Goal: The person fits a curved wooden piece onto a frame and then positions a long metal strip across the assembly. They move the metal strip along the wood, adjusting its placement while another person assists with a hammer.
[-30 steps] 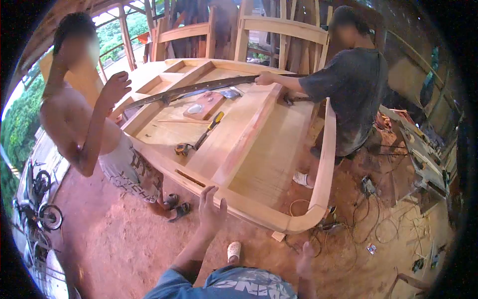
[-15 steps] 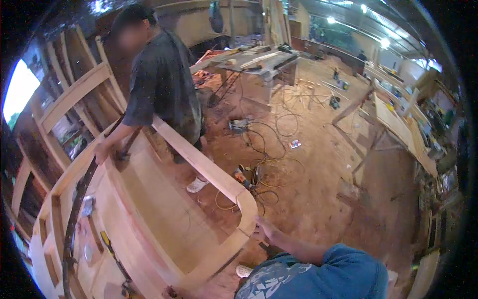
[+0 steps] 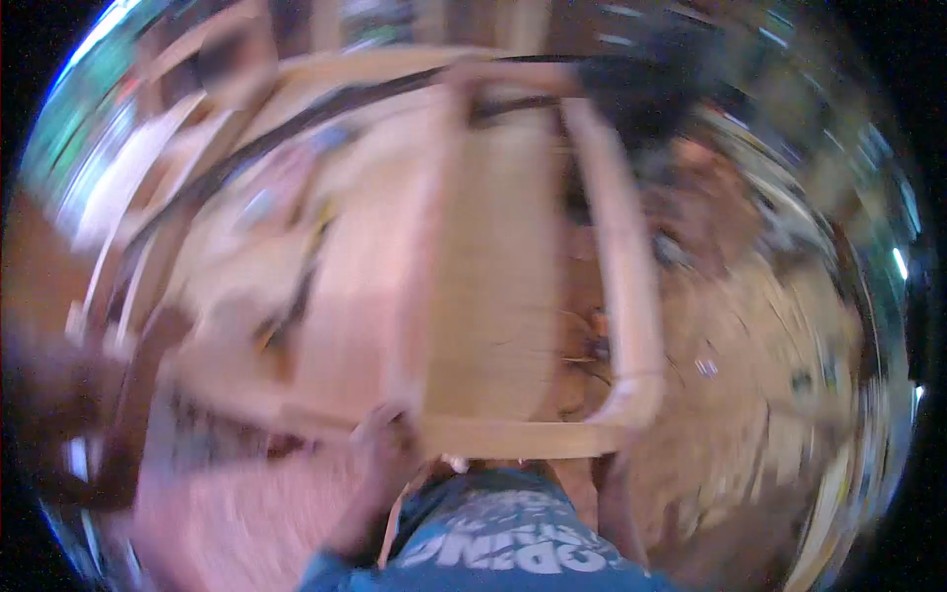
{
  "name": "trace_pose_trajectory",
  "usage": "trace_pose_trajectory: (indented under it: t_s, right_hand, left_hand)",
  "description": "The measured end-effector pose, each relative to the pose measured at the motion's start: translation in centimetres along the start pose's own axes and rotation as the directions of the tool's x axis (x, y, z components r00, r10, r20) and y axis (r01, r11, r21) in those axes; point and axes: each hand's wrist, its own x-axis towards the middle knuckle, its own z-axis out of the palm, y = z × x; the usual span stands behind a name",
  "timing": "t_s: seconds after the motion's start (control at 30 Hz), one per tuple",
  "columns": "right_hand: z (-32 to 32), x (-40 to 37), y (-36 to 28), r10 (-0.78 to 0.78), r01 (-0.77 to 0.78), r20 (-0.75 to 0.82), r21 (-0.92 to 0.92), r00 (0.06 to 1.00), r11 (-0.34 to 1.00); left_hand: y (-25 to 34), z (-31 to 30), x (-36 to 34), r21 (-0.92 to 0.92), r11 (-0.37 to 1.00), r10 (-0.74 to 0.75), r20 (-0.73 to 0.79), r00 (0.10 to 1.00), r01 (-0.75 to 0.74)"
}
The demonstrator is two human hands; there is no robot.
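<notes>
A pale wooden frame (image 3: 631,296) with rounded corners lies over a large curved wooden piece (image 3: 345,326), and the view is smeared by motion. At the near edge, my left hand (image 3: 387,439) is closed round the frame where an inner rail meets the near rail. My right hand (image 3: 610,474) is dark and blurred beneath the near right corner, its fingers hidden. A co-worker's hand (image 3: 462,81) touches the far end of the inner rail. A dark curved strip (image 3: 286,133) runs along the far side, and a yellow-and-black tool (image 3: 314,247) lies on the curved piece.
A co-worker in dark clothing (image 3: 641,94) stands at the far right of the frame. Cables and an orange tool (image 3: 600,326) lie on the brown floor (image 3: 720,414). Another person's blurred arm (image 3: 123,414) shows at the left. Boards stand at the far right edge.
The view has swung left and down, so the frame and co-worker now appear further right. My left hand shows more fully at the near rail. My right hand appears lower, below the corner.
</notes>
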Motion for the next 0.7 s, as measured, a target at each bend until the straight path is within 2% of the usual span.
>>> trace_pose_trajectory:
  t_s: [0.03,0.07,0.13,0.23,0.3,0.33,0.43,0.53,0.6,0.67,0.7]
  right_hand:
    - [0.0,0.1,-0.8,0.010,-0.010,0.015,0.005,1.000,1.000]
    - [0.3,0.4,-1.4,0.017,-0.017,0.026,0.009,1.000,1.000]
    - [0.8,0.6,-2.6,0.026,-0.028,0.046,0.026,0.999,0.999]
    - [1.6,0.0,-3.7,0.008,-0.013,0.061,0.076,0.998,0.997]
    - [2.0,-0.2,-3.8,-0.008,0.004,0.060,0.070,0.998,0.998]
    - [1.2,0.0,-3.5,-0.026,0.026,0.047,0.007,0.999,1.000]
    - [-0.9,0.9,-3.1,-0.052,0.053,0.005,-0.080,0.999,0.995]
    - [-4.1,3.7,-3.0,-0.062,0.046,-0.101,-0.154,0.993,0.987]
    - [-6.2,5.6,-2.2,-0.119,0.068,-0.177,-0.268,0.977,0.961]
    - [-6.5,5.0,-0.9,-0.282,0.226,-0.119,-0.346,0.952,0.911]
    - [-6.7,4.1,0.4,-0.500,0.482,0.124,-0.536,0.857,0.693]
  left_hand:
    - [1.1,-0.7,0.8,0.096,0.995,-0.034,0.084,0.996,0.026]
    - [2.4,-0.9,1.6,0.020,0.977,-0.213,0.110,0.971,0.212]
    - [2.2,1.1,1.7,-0.001,1.000,0.030,-0.066,0.997,-0.030]
    - [3.7,2.9,0.5,-0.003,0.989,0.149,-0.026,0.989,-0.149]
    - [3.8,3.6,0.0,0.033,0.992,0.121,0.003,0.993,-0.121]
    - [3.7,3.7,-0.3,0.048,0.993,0.107,0.025,0.994,-0.109]
    - [3.3,3.9,-0.5,0.053,0.991,0.122,-0.003,0.992,-0.122]
    - [3.3,3.8,-0.4,0.054,0.987,0.153,-0.013,0.988,-0.152]
    - [3.2,3.6,-0.1,0.059,0.983,0.175,-0.004,0.985,-0.174]
    - [3.3,3.0,0.0,0.063,0.980,0.189,0.012,0.982,-0.189]
    - [3.4,2.9,0.1,0.063,0.980,0.190,0.017,0.982,-0.190]
